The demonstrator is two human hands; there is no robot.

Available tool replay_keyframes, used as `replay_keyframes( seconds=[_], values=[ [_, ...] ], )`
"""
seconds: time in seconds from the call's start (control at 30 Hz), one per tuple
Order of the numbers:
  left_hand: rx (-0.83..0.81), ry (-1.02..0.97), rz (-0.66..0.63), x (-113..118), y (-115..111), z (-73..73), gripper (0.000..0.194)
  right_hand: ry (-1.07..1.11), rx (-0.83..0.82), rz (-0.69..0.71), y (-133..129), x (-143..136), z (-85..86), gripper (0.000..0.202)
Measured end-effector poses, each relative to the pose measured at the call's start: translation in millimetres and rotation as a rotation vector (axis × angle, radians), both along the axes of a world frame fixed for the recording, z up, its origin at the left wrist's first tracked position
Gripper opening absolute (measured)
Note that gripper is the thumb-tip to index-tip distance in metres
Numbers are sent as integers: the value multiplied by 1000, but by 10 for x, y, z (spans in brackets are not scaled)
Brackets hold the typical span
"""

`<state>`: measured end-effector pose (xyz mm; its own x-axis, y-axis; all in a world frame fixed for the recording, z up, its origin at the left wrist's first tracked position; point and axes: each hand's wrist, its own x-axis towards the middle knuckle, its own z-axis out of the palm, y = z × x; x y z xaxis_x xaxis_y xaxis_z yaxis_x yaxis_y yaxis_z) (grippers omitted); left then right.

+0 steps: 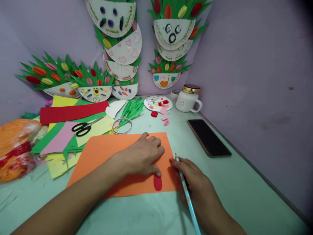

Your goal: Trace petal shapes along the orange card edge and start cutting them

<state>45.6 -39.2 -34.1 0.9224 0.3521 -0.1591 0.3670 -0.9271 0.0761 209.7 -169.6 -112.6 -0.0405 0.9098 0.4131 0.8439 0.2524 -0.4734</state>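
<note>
A sheet of orange paper (107,147) lies on the table. My left hand (143,155) rests on it with fingers bent and apart, the thumb pressing the top end of a small red paper oval (157,184) against the sheet. The oval's upper tip is hidden under that thumb. At the right edge of the sheet, my right hand (198,182) is closed around a light blue patterned pencil (187,194), its point up and away from me.
Black-handled scissors (83,128) lie on coloured paper sheets (61,137) at left, beside a plastic bag (17,147). Behind are green paper strips (133,109), a tape roll (122,126) and a white plate (146,104). A phone (207,137) and mug (187,99) stand right. Paper-plate crafts (95,94) line the wall.
</note>
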Motion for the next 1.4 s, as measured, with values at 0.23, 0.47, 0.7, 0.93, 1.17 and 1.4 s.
replay_keyframes(
  seconds=[0.23,0.47,0.7,0.93,1.17,1.4],
  values=[
    [-17,-54,-23,188,58,-84,42,-43,-74,-8,26,223,111,46],
    [-55,-32,19,215,15,-34,36,99,60,223,98,241,311,37],
    [-87,-49,39,199,3,-91,34,316,-58,331,79,177,91,24],
    [-116,-45,53,191,-8,-90,31,336,-114,312,88,204,79,28],
    [-76,-15,30,208,-29,-43,30,301,-83,324,90,177,103,25],
    [-50,-40,21,185,-36,-57,31,340,-126,278,81,142,129,17]
  ],
)
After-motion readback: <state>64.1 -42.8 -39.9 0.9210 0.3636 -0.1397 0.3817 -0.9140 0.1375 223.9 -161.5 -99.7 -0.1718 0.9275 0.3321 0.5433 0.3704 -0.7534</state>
